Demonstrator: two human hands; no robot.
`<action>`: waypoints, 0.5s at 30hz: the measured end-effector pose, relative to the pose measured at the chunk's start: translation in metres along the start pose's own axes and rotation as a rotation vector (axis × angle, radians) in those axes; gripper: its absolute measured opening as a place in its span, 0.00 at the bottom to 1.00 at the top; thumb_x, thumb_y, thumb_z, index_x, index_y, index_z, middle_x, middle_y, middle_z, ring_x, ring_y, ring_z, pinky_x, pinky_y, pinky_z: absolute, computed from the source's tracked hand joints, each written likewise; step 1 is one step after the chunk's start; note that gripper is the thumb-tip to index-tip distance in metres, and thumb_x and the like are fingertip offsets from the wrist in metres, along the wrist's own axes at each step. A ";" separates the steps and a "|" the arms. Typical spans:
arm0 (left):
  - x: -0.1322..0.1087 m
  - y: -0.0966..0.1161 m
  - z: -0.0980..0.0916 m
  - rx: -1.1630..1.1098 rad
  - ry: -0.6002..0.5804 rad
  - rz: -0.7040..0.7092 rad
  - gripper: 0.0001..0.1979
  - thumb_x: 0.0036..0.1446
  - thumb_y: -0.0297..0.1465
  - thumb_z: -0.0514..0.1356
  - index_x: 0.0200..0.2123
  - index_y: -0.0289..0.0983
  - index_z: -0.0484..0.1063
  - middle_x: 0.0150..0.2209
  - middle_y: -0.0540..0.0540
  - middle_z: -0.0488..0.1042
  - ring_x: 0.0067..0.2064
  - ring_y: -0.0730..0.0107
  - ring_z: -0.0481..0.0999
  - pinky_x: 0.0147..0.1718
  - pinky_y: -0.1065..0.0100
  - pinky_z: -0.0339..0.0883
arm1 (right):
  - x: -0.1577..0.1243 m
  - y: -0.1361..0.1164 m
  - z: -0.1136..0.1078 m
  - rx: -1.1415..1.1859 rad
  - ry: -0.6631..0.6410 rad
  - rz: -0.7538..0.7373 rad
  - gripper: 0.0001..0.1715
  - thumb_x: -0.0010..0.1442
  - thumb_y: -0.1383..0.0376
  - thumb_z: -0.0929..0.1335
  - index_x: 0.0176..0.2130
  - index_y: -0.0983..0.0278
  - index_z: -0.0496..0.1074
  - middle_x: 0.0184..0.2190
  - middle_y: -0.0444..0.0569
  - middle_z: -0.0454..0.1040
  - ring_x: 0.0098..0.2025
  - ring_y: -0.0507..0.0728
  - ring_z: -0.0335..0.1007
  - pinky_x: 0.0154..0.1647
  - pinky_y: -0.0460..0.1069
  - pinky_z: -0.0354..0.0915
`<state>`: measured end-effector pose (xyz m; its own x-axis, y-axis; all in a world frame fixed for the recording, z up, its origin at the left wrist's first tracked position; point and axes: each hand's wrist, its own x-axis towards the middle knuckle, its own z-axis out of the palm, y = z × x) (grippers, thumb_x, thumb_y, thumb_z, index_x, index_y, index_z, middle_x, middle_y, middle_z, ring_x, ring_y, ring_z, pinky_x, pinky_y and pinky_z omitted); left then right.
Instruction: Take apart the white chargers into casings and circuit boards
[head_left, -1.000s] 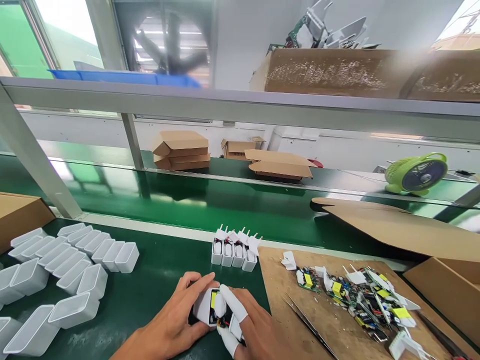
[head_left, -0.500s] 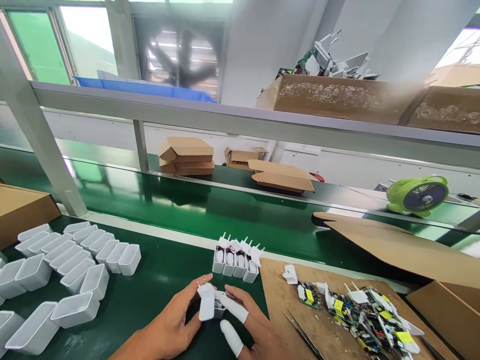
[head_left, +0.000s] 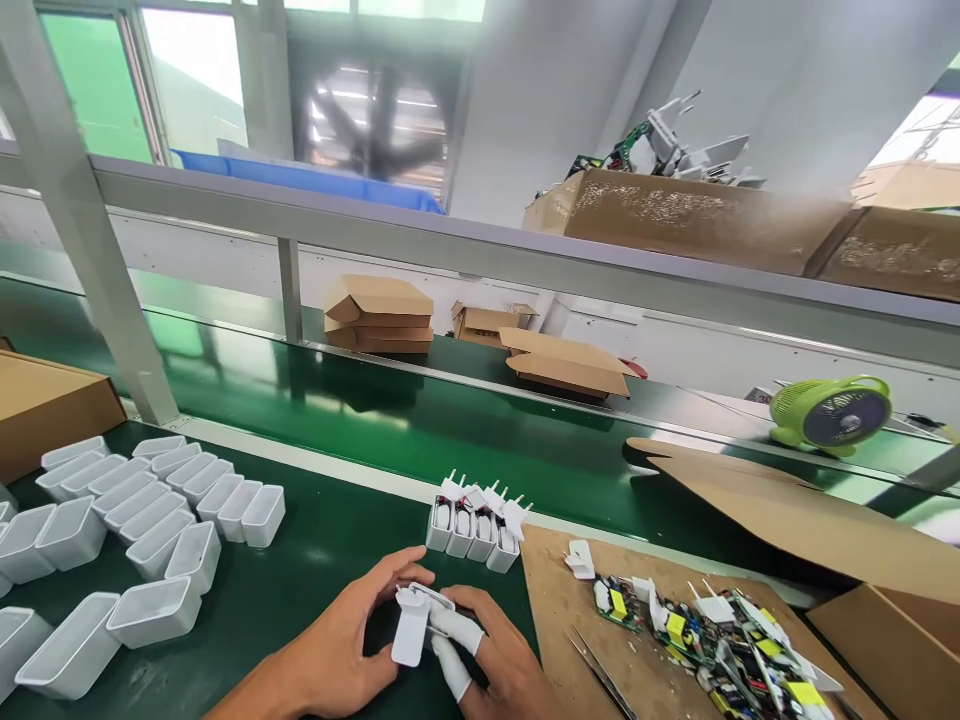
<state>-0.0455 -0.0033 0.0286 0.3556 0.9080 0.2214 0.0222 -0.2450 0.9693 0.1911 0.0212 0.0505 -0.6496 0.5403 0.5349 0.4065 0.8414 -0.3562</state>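
Green bench (head_left: pixel 315 570), low centre: both hands meet on one white charger shell (head_left: pixel 414 625). Left hand (head_left: pixel 341 645) curled, thumb and fingers closed round the shell's left side. Right hand (head_left: pixel 487 660) half closed, white finger cots on two fingers, pinching the shell's right end. Row of filled shells (head_left: pixel 474 522) just beyond; empty shells (head_left: pixel 135 530) left; circuit boards (head_left: pixel 697 630) right.

The circuit-board pile (head_left: pixel 712 640) runs off the bottom edge — the wall fan (head_left: pixel 375 110) is blurred.
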 end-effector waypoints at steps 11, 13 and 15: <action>0.016 0.003 0.009 0.037 0.290 -0.057 0.15 0.64 0.45 0.63 0.35 0.39 0.73 0.39 0.46 0.78 0.41 0.63 0.78 0.44 0.63 0.73 | 0.001 0.004 -0.004 -0.247 -0.155 -0.065 0.19 0.55 0.77 0.65 0.45 0.64 0.75 0.62 0.63 0.72 0.55 0.65 0.80 0.48 0.53 0.80; 0.020 0.000 0.019 0.063 0.387 -0.050 0.16 0.64 0.44 0.63 0.30 0.40 0.67 0.40 0.46 0.78 0.40 0.63 0.78 0.42 0.64 0.72 | 0.000 0.005 -0.005 -0.377 -0.193 -0.101 0.13 0.48 0.78 0.67 0.33 0.63 0.72 0.64 0.65 0.71 0.53 0.68 0.81 0.42 0.53 0.82; 0.024 0.000 0.028 0.121 0.457 -0.034 0.17 0.63 0.41 0.62 0.27 0.41 0.61 0.39 0.45 0.77 0.39 0.62 0.77 0.39 0.63 0.72 | 0.001 0.003 -0.007 -0.466 -0.228 -0.128 0.13 0.46 0.78 0.68 0.31 0.62 0.71 0.62 0.65 0.73 0.48 0.69 0.83 0.36 0.53 0.82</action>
<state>-0.0109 0.0092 0.0311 -0.0944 0.9661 0.2401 0.1448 -0.2253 0.9635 0.1961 0.0245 0.0557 -0.8148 0.4596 0.3533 0.5233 0.8454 0.1070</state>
